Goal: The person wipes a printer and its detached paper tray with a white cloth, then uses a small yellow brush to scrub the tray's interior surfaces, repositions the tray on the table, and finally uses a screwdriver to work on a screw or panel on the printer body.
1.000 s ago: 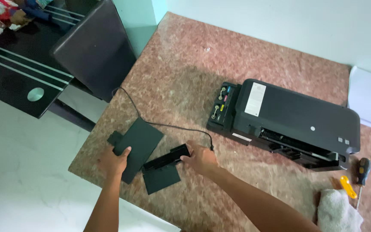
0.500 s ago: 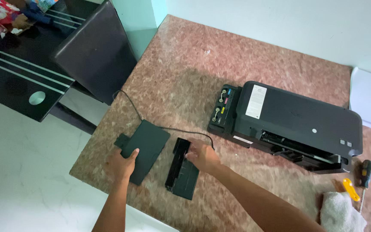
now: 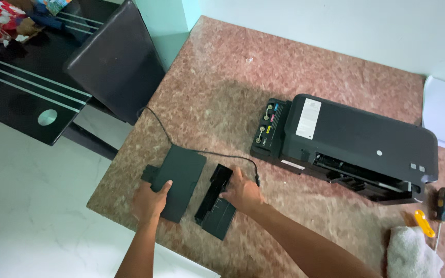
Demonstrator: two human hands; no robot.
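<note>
Hands both down on black plastic parts at the near-left corner of the reddish stone countertop [image 3: 222,82]. Left hand [image 3: 150,202] lies flat, fingers spread loosely, palm over the near end of a flat black panel [image 3: 181,175]; thumb rests on the panel's top face, pressing rather than gripping. Panel lies flat, angled toward the upper right, with a small tab sticking out on its left side. Right hand [image 3: 240,191] sits just right of it, fingers curled down onto the upper half of a narrower black tray piece [image 3: 215,206]; contact is clear, but whether the fingers wrap its edge cannot be told. Tray piece lies just beside the panel, roughly parallel, small gap between them, its near end sticking out below the right hand. Thin black cable [image 3: 202,152] runs over the top end of the panel and ends near the right hand. Black printer [image 3: 356,139] sits well apart to the right, with a screwdriver [image 3: 441,206] and white cloth [image 3: 410,252] beyond.
</note>
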